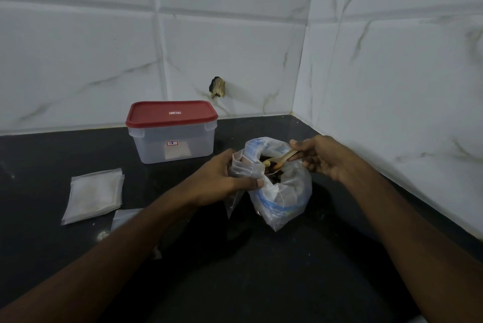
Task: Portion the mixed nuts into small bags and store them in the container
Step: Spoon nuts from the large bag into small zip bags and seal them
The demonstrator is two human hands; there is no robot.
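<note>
**Scooping nuts near the worktop's [300, 270] back right corner**

The right hand [318, 158] pinches a tan spoon [281, 159] loaded with dark and pale nuts [271, 165] over the open mouth of a crumpled clear bag [285, 197]. The left hand [222, 178] grips a small bag [245, 165] against its rim. The red-lidded container [173, 139] stands closed by the back edge, with flat bags [94, 195] lying leftward.

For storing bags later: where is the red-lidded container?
Head view: the container stands left of centre on the counter, near the wall, behind the small bags.
</note>
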